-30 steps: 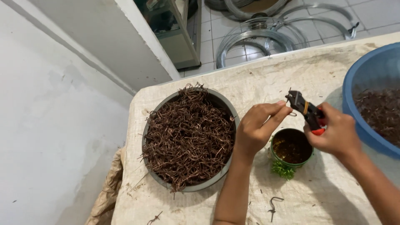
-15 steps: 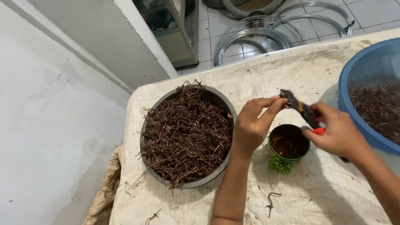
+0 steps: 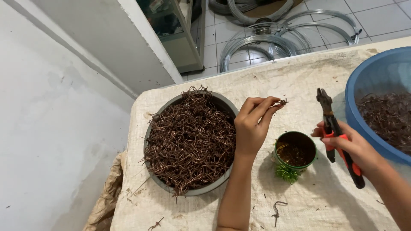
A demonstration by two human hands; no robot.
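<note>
My left hand (image 3: 252,126) pinches a small brown wire hook (image 3: 282,102) between thumb and fingers, above the table between the grey bowl and the green cup. My right hand (image 3: 353,147) grips pliers (image 3: 336,132) with red-and-black handles, jaws pointing away, held apart from the hook. A grey round bowl (image 3: 193,190) heaped with brown wire hooks sits left of my left hand. A small green cup (image 3: 295,149) with brown bits inside stands between my hands.
A large blue basin (image 3: 364,85) with more brown wire pieces sits at the right edge. Cloth covers the table (image 3: 278,81). A loose hook (image 3: 277,210) lies near the front. Coils of grey wire (image 3: 265,40) lie on the tiled floor beyond. A white wall is left.
My hands have separated: the pliers moved right and away from the hook, which my left hand now holds alone. The view shifted slightly.
</note>
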